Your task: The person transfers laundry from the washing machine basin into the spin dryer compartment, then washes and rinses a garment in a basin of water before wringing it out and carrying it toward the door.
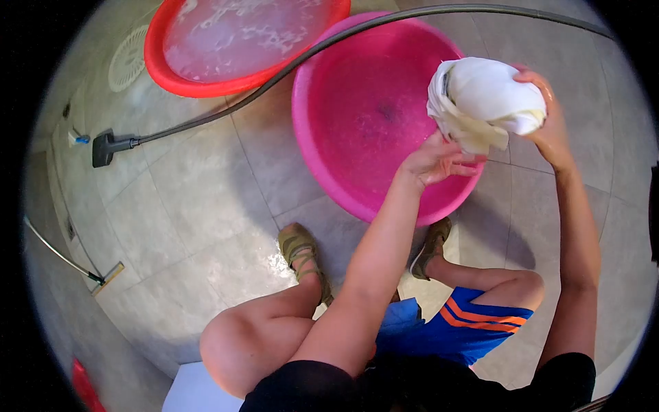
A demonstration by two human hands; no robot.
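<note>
A bunched white cloth (491, 96) hangs over the right rim of a pink basin (302, 123). My right hand (549, 123) grips the far right end of this cloth, its fingers curled over the top. Beneath the cloth's lower left end is my left hand (443, 161), palm turned up and fingers stretched apart. That hand is against or just below the cloth's hanging edge; I cannot tell whether it bears any weight. Shallow, slightly cloudy water lies in the pink basin, with a dark spot at the bottom.
A red tub (185, 88) of sudsy water stands at the upper left. A grey hose (274, 77) with a black nozzle (103, 149) crosses both basins. Near the left wall are a round white drain cover (128, 60) and a squeegee (108, 278). My feet flank the basin's front.
</note>
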